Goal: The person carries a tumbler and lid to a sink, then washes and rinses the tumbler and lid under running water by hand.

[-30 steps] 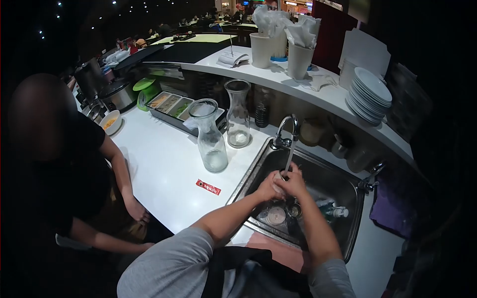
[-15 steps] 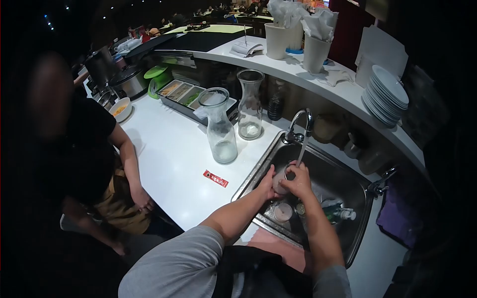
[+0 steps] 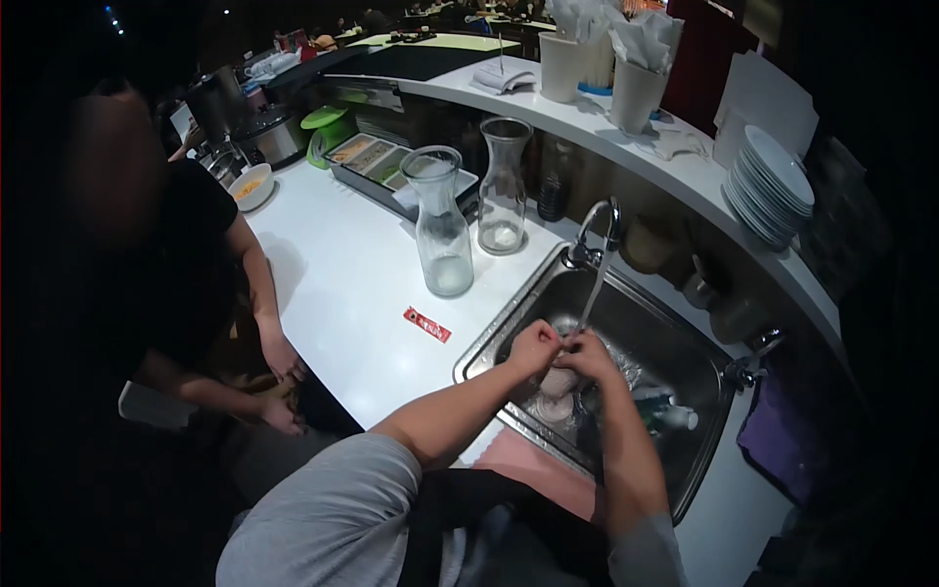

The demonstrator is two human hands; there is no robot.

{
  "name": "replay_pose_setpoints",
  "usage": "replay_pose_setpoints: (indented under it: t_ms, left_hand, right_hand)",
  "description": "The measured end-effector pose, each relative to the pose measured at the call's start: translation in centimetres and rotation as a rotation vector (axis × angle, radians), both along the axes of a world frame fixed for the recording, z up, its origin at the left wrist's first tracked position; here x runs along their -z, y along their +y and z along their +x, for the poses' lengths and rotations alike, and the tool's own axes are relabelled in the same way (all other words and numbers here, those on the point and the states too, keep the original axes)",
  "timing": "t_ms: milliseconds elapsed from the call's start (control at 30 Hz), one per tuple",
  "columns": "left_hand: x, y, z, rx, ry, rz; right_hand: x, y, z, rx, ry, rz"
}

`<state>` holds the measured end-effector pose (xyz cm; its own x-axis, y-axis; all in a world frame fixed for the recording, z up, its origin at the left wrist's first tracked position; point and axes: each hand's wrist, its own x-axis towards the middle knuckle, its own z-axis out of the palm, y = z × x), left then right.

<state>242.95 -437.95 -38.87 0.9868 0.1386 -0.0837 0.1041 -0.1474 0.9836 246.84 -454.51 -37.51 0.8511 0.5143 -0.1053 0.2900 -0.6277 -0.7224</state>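
Water runs from the curved faucet (image 3: 614,223) into the steel sink (image 3: 699,362). Over its left half, my left hand (image 3: 536,347) and my right hand (image 3: 590,356) meet under the stream, fingers curled in. Between and just below them is a pale round item, partly hidden, so what exactly each hand grips is unclear. A round clear container (image 3: 555,408) lies on the sink floor below my hands. To the right of my right forearm lies a green bottle (image 3: 665,413) with a white cap.
Two glass carafes (image 3: 445,245) (image 3: 503,186) and a red packet (image 3: 427,325) are on the white counter (image 3: 333,284). Plates (image 3: 768,186) and paper cups (image 3: 636,96) line the raised shelf. A pink cloth (image 3: 538,472) lies at the sink's front. Another person (image 3: 166,264) stands at left.
Both hands have drawn together under the water, and the cup-like item held between them has moved lower. The other person's hands have come closer together. The whole view has shifted slightly.
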Motion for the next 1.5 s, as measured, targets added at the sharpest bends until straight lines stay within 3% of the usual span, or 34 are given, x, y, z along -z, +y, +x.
replay_pose_setpoints:
  t_ms: [67, 133, 200, 267, 367, 433, 467, 500, 600, 667, 733, 767, 867, 933, 1000, 1067, 1100, 1167, 1200, 1267, 1300, 1333, 1367, 1467, 1500]
  left_hand:
    - [-0.3, -0.1, -0.5, -0.098, -0.099, 0.150]
    - [-3.1, 0.1, -0.7, -0.031, -0.160, 0.265]
    - [-6.0, -0.2, -0.7, 0.046, -0.320, 0.346]
    - [-10.0, -0.8, -0.7, 0.095, -0.309, 0.312]
    - [-14.1, -2.4, -0.4, 0.048, -0.361, 0.291]
    - [-16.5, -3.1, 1.0, -0.014, -0.493, 0.315]
    - [-17.9, -3.2, 1.2, -0.008, -0.450, 0.411]
    - [-18.8, -3.3, 1.5, 0.007, -0.440, 0.453]
    - [-19.6, -3.9, 2.1, -0.035, -0.513, 0.393]
    - [-19.0, -4.3, 2.0, -0.052, -0.551, 0.447]
    - [-19.1, -4.3, 2.2, -0.034, -0.543, 0.413]
    - [-19.0, -4.4, 2.5, -0.025, -0.542, 0.396]
    - [-18.2, -4.4, 3.2, -0.009, -0.626, 0.368]
    - [-16.1, -3.3, 3.9, -0.008, -0.727, 0.315]
    - [-12.1, -1.4, 4.3, -0.057, -0.568, 0.381]
    - [-6.5, 0.1, 5.1, -0.120, -0.325, 0.393]
    - [-4.9, 0.0, 4.9, -0.076, -0.191, 0.121]
    - [-2.8, -0.6, 4.6, 0.009, 0.089, -0.427]
    - [-3.4, -0.5, 4.3, 0.109, 0.190, -0.422]
    - [-5.4, -0.7, 3.2, 0.304, 0.384, -0.411]
    - [-6.6, -1.1, 2.3, 0.317, 0.325, -0.365]
    - [-4.3, -1.2, 2.6, 0.373, 0.190, -0.305]
    - [-3.9, -1.1, 2.2, 0.386, 0.242, -0.334]
    - [-4.6, -0.8, 1.6, 0.314, 0.520, -0.488]
    - [-3.9, -0.5, 1.8, 0.343, 0.572, -0.528]
  right_hand:
    - [-5.0, 3.8, -2.9, 0.030, -0.275, -0.422]
    - [-0.7, 3.2, -0.5, 0.060, -0.256, -0.161]
    - [0.8, 3.0, 0.4, 0.333, -0.446, -0.163]
    - [-3.7, 3.4, -1.2, 0.252, -0.421, -0.370]
    - [-3.3, 2.5, 1.2, 0.050, -0.217, -0.131]
    - [-4.0, 3.1, -0.1, 0.306, -0.348, -0.289]
    - [-3.0, 3.6, -0.8, 0.397, -0.668, -0.411]
    - [-3.9, 3.3, -0.7, 0.321, -0.649, -0.426]
    - [-3.9, 2.2, 0.8, 0.426, -0.237, 0.028]
    - [-6.2, 2.3, -1.1, 0.540, -0.489, -0.140]
    - [-7.1, 2.3, -1.4, 0.532, -0.527, -0.230]
    - [-6.5, 1.4, -0.7, 0.472, -0.437, -0.096]
    - [-2.3, 1.2, 1.8, 0.404, -0.438, -0.082]
    - [-7.7, 3.3, -2.1, 0.372, -0.432, -0.427]
    - [-3.3, 2.4, -0.5, 0.391, -0.496, 0.006]
    - [0.6, 0.7, 1.7, 0.502, 0.011, 0.648]
    - [1.6, 0.0, 2.2, 0.539, 0.281, 0.957]
    - [1.3, -1.0, 1.1, 0.543, 0.673, 1.284]
    - [1.3, -1.3, 0.6, 0.535, 0.875, 1.440]
    - [4.5, -1.8, 0.7, 0.500, 0.893, 1.509]
    - [4.2, -1.8, 0.0, 0.508, 0.940, 1.513]
    - [3.8, -1.9, -0.4, 0.514, 0.989, 1.513]
    - [2.8, -2.0, -0.5, 0.466, 0.983, 1.494]
    - [6.3, -2.6, 2.4, 0.412, 0.760, 1.112]
    - [4.0, -1.9, 2.3, 0.408, 0.539, 0.914]
